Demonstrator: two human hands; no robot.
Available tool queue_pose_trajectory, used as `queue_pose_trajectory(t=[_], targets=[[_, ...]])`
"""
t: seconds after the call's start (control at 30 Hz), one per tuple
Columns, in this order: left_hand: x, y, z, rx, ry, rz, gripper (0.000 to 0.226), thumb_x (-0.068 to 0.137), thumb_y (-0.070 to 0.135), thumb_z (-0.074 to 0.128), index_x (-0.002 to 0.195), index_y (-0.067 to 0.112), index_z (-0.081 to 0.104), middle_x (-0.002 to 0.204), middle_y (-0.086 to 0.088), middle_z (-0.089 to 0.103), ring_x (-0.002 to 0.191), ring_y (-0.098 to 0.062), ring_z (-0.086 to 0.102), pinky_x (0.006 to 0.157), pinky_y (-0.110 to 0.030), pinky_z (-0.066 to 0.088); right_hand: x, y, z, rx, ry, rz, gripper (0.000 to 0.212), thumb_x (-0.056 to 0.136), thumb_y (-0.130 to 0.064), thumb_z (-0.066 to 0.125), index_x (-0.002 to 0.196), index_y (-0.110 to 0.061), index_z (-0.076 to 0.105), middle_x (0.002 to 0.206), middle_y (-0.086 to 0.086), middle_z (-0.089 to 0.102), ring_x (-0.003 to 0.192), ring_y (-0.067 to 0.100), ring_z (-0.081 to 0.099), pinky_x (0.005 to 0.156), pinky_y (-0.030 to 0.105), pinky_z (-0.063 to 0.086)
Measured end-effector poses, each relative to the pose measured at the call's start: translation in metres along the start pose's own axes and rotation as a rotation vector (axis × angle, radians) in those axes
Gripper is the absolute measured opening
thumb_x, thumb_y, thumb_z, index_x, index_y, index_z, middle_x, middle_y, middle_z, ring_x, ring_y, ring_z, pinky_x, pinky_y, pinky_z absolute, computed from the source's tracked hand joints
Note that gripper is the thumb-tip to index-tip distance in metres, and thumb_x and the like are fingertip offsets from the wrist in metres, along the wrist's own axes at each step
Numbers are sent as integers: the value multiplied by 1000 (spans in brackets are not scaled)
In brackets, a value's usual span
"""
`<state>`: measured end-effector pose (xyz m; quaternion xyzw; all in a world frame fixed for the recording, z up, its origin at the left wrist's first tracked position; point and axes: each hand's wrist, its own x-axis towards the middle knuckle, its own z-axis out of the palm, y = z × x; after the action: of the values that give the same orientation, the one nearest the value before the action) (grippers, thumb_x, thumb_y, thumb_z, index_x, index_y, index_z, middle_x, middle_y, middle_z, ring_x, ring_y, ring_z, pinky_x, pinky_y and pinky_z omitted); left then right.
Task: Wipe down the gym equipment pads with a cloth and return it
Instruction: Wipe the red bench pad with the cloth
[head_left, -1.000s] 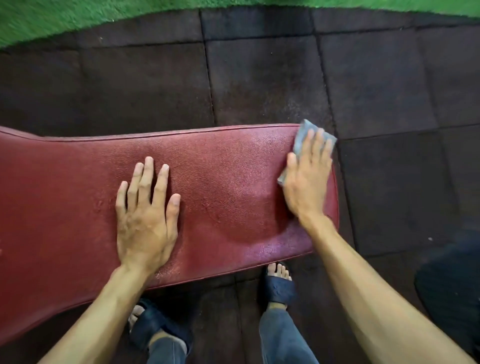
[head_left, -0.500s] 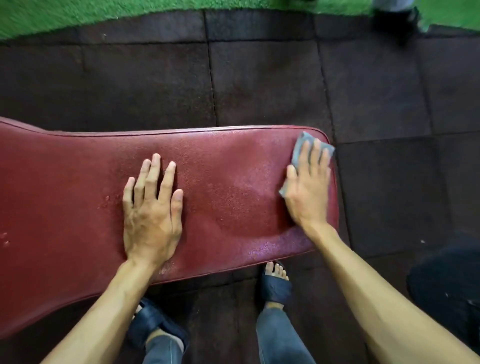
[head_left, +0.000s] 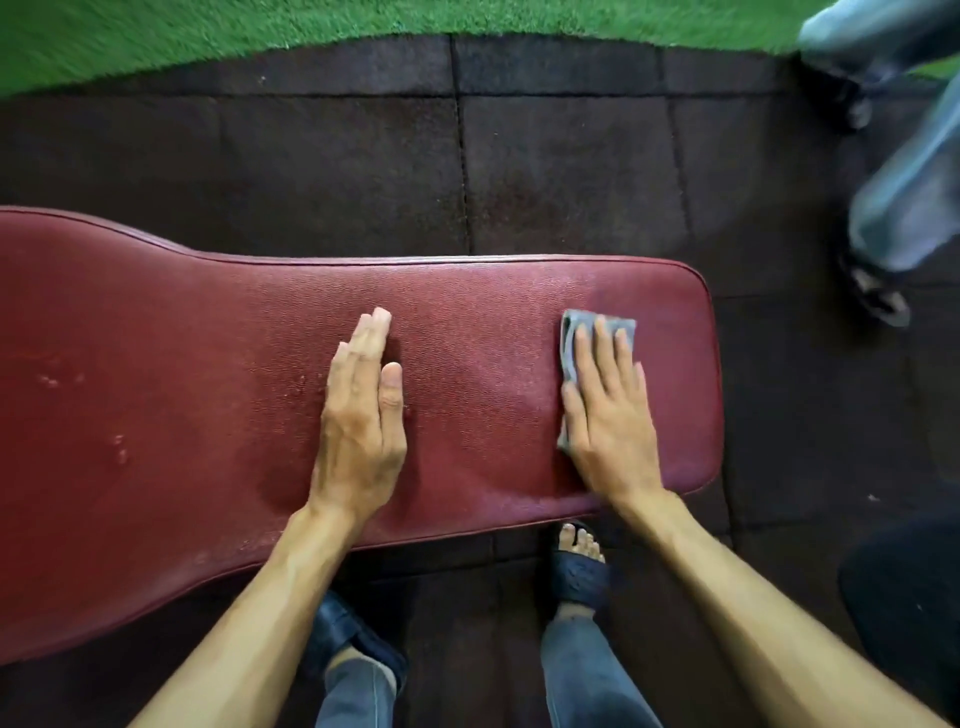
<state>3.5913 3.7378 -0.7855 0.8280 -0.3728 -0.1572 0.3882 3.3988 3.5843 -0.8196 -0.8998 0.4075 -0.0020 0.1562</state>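
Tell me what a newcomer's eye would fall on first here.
The long red pad fills the middle of the view. The right hand presses a grey cloth flat near its right end, while the left hand rests flat at its centre. Another person's legs show at the top right.

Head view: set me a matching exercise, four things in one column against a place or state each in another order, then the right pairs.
Things
1. left hand
2. right hand
3. cloth
4. turf

Places or states
A. green, along the top edge, beyond the dark floor tiles
B. flat on the bare red pad, holding nothing
C. pressing something down near the pad's right end
D. grey, mostly hidden under a hand

Pairs: 1-B, 2-C, 3-D, 4-A
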Motion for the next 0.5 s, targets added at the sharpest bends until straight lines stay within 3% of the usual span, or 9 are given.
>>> queue_pose_trajectory(t=[0.07,0.13,0.27,0.33,0.4,0.5], targets=[[0,-2,0,-24,6,3,48,104,18,30,150,6,33,157,-5,36,148,-17,29,123,-44,21,52,-44,2,-27,78,85,60,95,-29,23,153,-13,16,162,13,13,149,36,9,118,56,21],[0,-3,-6,-58,41,1,47,104,16,31,149,4,35,156,-6,38,148,-17,30,122,-44,23,70,-100,13,5,67,9,59,96,-34,19,153,-16,20,163,9,13,151,31,6,120,53,14],[-6,-17,-40,10,154,-18,46,103,14,31,147,2,38,155,-9,38,149,-19,29,122,-46,22,-6,-165,23,186,-89,-217,56,101,-34,32,154,-21,17,164,-1,8,152,19,-2,121,49,11],[-13,-20,-55,91,153,-14,46,103,15,31,147,3,38,157,-9,36,150,-18,26,123,-47,20,-28,-162,11,421,-196,-240,55,102,-28,33,154,-23,14,164,-6,0,151,13,-10,123,47,3],[-19,-11,-49,191,84,29,48,102,18,31,148,5,37,159,-9,32,151,-19,22,124,-46,17,-17,-144,0,650,-143,-157,54,103,-19,36,153,-22,19,164,-5,2,151,11,-8,124,42,-2],[-26,4,-5,425,-34,72,54,102,28,31,151,6,32,162,-14,23,152,-25,16,124,-46,14,14,-98,-1,439,36,0,52,102,-24,35,153,-21,23,164,3,8,152,18,-1,123,48,4]])
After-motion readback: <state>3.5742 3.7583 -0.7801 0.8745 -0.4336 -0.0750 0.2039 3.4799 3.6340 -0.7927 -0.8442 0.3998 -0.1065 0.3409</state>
